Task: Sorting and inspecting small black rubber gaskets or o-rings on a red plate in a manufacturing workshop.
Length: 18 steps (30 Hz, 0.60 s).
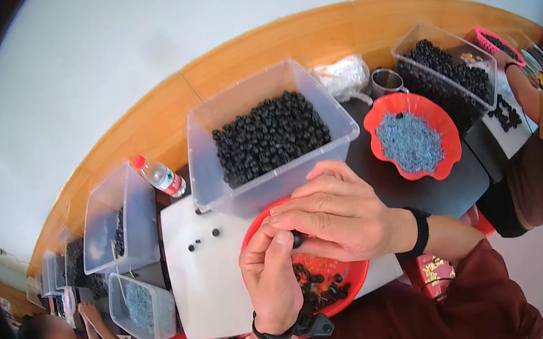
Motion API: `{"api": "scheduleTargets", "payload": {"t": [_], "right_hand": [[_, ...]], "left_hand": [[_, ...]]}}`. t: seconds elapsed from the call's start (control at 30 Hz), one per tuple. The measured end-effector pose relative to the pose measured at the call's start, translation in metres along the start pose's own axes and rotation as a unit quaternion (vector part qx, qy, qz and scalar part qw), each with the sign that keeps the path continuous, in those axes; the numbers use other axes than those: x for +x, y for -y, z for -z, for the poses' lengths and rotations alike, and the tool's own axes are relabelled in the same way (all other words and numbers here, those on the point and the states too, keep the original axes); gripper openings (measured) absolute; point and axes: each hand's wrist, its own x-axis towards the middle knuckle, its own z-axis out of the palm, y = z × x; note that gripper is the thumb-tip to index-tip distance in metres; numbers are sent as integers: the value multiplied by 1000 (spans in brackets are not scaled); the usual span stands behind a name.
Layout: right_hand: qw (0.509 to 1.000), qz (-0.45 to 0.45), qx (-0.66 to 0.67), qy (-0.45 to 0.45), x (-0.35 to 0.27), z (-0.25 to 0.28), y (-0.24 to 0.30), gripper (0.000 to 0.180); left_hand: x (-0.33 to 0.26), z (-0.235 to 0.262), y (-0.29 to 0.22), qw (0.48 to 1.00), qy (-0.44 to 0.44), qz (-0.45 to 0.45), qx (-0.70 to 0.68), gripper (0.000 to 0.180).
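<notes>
My left hand [272, 278] and my right hand [348, 217] meet above a red bowl [361, 280]. Between them shows a small black round part [298, 238], partly covered by my fingers. My left thumb presses beside it, and the fingers of my right hand close over from the other side. Inside the bowl lie several loose black parts [330, 291]. Just beyond my hands stands a clear plastic bin [205, 150] with a heap of black round parts [271, 136].
A red scalloped bowl [446, 128] of small bluish pieces sits right, near a metal mug [388, 80]. Left are a red-capped bottle [160, 176], a white board [207, 279] with stray black parts, and more bins [112, 223]. People work at both sides.
</notes>
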Motion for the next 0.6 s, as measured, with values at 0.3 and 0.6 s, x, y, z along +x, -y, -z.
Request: {"api": "scheduleTargets", "payload": {"t": [0.3,0.6], "right_hand": [[999,-6,13,-32,30,-1,-20,38],[999,-37,24,3,19,-16,-54,35]], "left_hand": [[37,-11,-26,999,38,2,-7,17],[73,8,-18,993,74,12,96,10]]}}
